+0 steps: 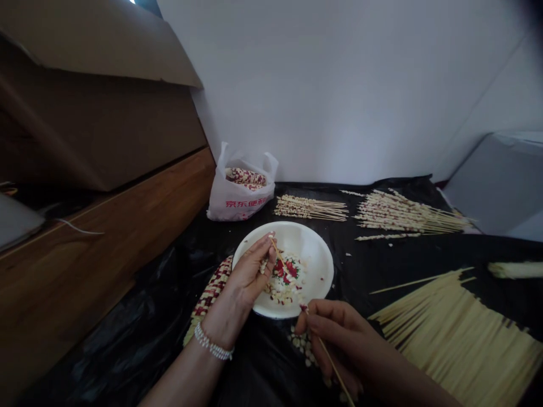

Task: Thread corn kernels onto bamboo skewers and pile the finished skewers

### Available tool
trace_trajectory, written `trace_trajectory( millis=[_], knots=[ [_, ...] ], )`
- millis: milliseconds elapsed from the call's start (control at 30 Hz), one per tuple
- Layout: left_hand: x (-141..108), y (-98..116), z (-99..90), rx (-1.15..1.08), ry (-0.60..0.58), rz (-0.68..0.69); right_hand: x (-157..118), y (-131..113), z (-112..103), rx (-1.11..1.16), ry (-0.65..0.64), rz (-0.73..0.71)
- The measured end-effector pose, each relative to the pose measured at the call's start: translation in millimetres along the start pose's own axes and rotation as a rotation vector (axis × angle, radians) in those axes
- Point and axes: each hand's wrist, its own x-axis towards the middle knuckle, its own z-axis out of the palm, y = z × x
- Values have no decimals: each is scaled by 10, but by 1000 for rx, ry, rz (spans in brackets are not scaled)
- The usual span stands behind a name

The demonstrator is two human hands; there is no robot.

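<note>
Over a white basin (320,265), my left hand (252,265) pinches a pale kernel near the tip of a thin skewer, with more kernels against its curled fingers. Lower right, my right hand (335,333) grips the same wooden skewer (335,367), which slants from the left fingertips down past the right palm. Some pale and dark red kernels sit on the skewer just ahead of my right fingers. Loose kernels (282,295) lie in the basin over its red and green pattern. A red and pale corn cob (215,285) lies beside my left wrist.
A white plastic bag (241,200) holds speckled cobs behind the basin. Loaded skewers lie in a small bundle (311,207) and a larger one (394,212). Bare skewers (462,333) spread at right, near a pale cob (515,269). Kernels (303,345) lie on black sheeting (156,316).
</note>
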Motion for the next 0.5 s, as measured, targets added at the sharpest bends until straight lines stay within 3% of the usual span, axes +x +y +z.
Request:
trace_trajectory(
  millis=[300, 500],
  knots=[
    [2, -13, 19, 75, 17, 78, 0, 0, 63, 145, 29, -32],
    [3, -40, 36, 65, 35, 110, 1, -15, 146, 127, 96, -13]
  ],
)
